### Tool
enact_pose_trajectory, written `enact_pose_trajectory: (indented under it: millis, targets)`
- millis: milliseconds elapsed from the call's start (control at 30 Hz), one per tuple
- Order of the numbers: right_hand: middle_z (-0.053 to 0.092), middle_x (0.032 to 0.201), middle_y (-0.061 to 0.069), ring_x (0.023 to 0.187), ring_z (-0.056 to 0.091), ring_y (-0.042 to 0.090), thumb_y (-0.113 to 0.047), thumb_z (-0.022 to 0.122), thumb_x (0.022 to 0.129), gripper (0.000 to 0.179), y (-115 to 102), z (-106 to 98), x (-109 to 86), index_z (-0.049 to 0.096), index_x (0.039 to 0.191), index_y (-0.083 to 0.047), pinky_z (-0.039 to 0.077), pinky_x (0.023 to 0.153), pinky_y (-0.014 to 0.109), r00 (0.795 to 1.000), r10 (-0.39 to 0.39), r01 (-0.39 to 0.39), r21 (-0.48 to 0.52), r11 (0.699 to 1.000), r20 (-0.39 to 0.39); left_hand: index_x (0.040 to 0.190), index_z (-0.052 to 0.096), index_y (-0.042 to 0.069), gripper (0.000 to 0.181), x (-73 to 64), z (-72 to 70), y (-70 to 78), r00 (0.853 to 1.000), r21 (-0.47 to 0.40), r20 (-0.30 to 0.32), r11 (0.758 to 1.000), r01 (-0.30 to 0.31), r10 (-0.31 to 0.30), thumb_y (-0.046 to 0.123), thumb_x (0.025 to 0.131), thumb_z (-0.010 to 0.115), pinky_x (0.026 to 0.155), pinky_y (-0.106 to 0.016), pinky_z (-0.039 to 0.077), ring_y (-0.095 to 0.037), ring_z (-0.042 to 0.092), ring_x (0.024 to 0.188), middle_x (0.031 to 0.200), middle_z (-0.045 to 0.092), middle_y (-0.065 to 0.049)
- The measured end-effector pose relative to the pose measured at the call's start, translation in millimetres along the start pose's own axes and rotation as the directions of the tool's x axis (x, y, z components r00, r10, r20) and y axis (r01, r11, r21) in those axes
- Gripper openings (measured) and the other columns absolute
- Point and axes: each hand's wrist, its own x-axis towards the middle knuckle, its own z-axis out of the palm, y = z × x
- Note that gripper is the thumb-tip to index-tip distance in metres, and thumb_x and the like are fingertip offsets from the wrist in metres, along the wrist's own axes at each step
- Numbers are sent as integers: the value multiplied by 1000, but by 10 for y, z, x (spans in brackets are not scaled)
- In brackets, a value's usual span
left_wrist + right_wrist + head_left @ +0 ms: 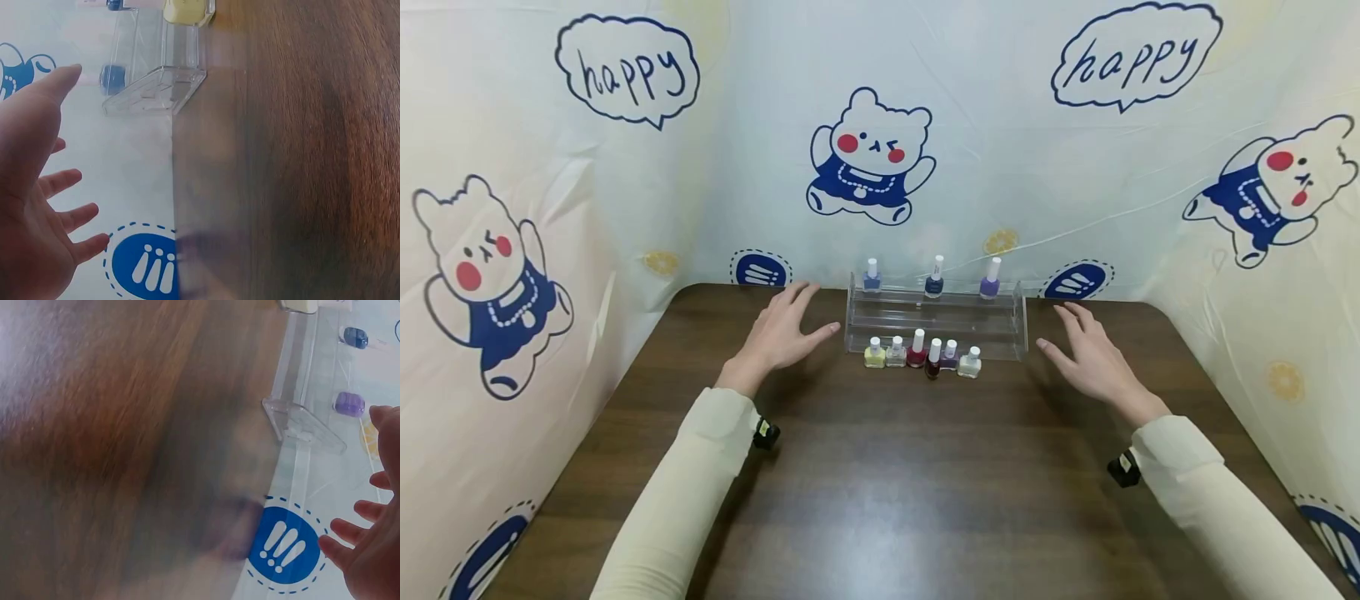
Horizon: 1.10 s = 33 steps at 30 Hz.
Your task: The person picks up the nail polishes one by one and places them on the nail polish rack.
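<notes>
A clear tiered display rack [936,315] stands at the back of the table. On its top tier are a light blue nail polish bottle [872,277], a dark blue one [934,279] and a purple one [990,280]. Several more bottles line its front, among them a yellow one [875,354], a red one [917,350] and a whitish one [969,364]. My left hand [782,331] hovers beside the rack's left end, fingers spread, holding nothing. Off the right end, my right hand [1092,358] is likewise spread and holds nothing.
Dark brown wood makes up the tabletop [880,483]. A printed cloth [970,167] hangs behind the table and along both sides. Small black devices [765,433] are strapped at both wrists, under light sleeves [677,492].
</notes>
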Motion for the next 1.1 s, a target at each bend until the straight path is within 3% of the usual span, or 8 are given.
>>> enact_pose_trajectory:
  millis: [267,467,700,1100]
  targets:
    - [30,155,34,142,31,52,-31,58,105,65,-67,21,-5,35,152,8,30,111,70,1000,-22,23,103,994,-12,158,36,12,78,-4,28,28,1000,-98,-24,995,-1,-1,52,97,64,115,-65,34,-40,31,148,164,30,-16]
    - [39,148,34,137,38,50,-23,61,103,57,-75,55,7,42,146,10,32,111,67,997,-52,61,142,988,-63,156,39,9,74,15,56,33,999,-153,-52,988,-18,10,47,98,65,116,-62,35,-38,35,147,161,34,-17]
    - [45,140,33,118,56,51,-20,61,104,53,-124,41,11,44,146,7,47,97,65,998,-10,24,226,974,-66,155,40,7,69,35,77,47,998,-216,-60,976,-17,4,40,100,64,117,-59,34,-38,35,147,160,37,-17]
    - [53,131,31,116,59,51,-15,62,103,46,-167,77,42,50,140,8,52,96,62,996,27,2,333,943,-83,152,43,5,61,57,105,88,998,-313,-67,950,-5,-17,30,101,65,114,-55,40,-39,45,139,152,47,-20]
